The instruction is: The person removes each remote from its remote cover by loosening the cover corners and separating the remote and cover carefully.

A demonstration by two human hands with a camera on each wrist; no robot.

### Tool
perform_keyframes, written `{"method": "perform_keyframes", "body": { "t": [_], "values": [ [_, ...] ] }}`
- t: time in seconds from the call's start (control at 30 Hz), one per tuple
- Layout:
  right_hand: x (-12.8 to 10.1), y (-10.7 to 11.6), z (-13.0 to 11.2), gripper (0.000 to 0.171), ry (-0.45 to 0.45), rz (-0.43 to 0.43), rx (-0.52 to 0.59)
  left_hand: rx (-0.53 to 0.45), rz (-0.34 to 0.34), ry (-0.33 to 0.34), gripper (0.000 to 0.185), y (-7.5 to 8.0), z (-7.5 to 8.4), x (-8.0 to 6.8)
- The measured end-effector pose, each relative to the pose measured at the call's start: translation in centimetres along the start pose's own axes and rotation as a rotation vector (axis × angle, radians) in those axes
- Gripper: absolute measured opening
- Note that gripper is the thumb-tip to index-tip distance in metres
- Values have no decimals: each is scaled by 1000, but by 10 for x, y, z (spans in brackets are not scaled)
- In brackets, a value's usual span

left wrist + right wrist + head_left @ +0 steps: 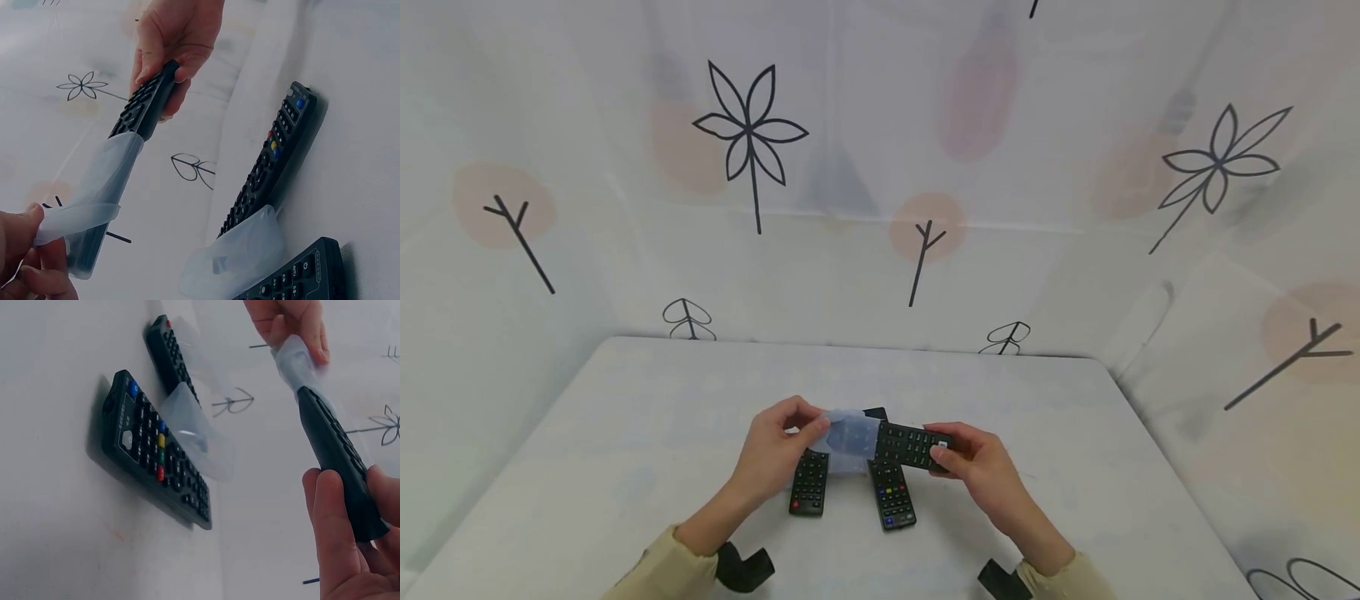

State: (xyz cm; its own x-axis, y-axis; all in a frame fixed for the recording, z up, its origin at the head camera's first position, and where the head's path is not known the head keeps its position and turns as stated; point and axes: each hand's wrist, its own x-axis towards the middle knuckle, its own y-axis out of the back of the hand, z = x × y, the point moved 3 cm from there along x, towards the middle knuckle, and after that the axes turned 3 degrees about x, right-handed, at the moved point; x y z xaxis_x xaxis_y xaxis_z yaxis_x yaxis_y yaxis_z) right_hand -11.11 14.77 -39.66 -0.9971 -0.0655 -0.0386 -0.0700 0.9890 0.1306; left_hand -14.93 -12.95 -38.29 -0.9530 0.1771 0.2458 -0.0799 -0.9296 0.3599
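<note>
In the head view my left hand [778, 446] pinches the flap end of a translucent cover [853, 435]. The cover sits around one end of a black remote control [910, 446]. My right hand [985, 467] grips the bare end of that remote, thumb on its button face. In the left wrist view part of the cover is folded back between the left fingers [47, 281]. Below, two more black remotes lie on the table, a left one [808, 487] with a red button and a right one [893, 497] with coloured buttons.
A second translucent cover [234, 256] lies between the two remotes on the table. White cloth covers the table [625, 433], and a patterned curtain [850, 275] hangs behind and at both sides. Black straps [745, 568] show by the wrists.
</note>
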Motion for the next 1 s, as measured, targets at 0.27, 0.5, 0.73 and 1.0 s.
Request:
{"method": "perform_keyframes", "body": {
  "t": [0.27,0.5,0.73,1.0],
  "values": [
    [-1,2,1,32,10,23,-17,24,-24,17,4,2,-4,3],
    [-2,6,-1,32,23,6,-47,47,-19,-2,5,3,-2,3],
    [-2,7,-1,33,13,-6,-40,48,-20,7,5,3,-5,2],
    [-4,7,0,33,14,-40,-21,58,-20,17,8,8,-10,0]
  ]
}}
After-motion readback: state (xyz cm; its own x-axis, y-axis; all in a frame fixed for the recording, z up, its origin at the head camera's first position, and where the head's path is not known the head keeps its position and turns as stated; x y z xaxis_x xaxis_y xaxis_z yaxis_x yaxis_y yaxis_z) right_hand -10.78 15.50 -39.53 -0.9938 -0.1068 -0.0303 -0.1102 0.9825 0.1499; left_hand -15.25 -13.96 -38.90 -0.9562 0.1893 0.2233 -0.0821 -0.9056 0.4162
